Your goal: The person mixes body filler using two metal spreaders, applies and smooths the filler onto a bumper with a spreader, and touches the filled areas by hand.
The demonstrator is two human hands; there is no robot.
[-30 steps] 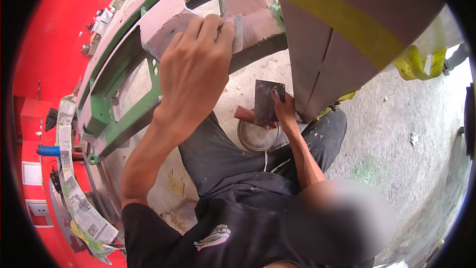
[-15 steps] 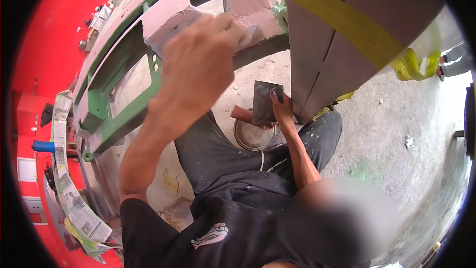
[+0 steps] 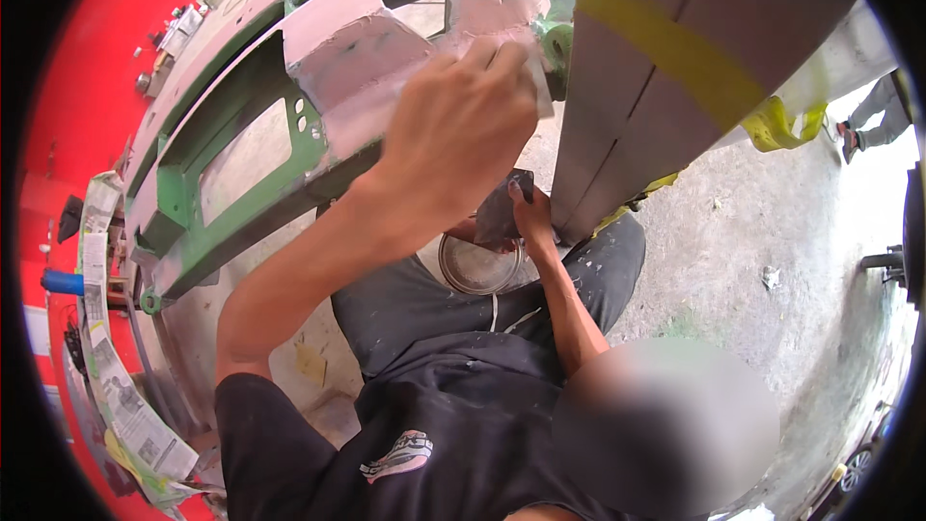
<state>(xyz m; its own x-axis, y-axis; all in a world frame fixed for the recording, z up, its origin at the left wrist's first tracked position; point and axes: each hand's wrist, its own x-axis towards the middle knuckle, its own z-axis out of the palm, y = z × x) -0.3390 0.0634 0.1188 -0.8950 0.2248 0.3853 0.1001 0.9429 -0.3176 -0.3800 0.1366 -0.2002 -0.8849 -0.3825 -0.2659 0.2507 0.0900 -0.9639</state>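
Note:
My left hand is raised to the pink filler-coated face of a large green frame. Its fingers are closed on a pale flat spreader, blurred and mostly hidden by the hand. Lower down, my right hand grips a dark rectangular plate, thumb on top. Beneath the plate, a round metal tin with pale contents sits between my legs. Beside the tin, a reddish-brown piece is partly hidden behind the plate.
A big grey panel with a yellow band hangs close on the right. Newspaper-masked curved trim stands at left, near a blue cylinder. Concrete floor spreads rightward; a person's legs show at far right.
My left hand has moved right along the pink surface with the spreader. The dark plate in my right hand has shifted slightly and tilted. The whole view has also shifted a little.

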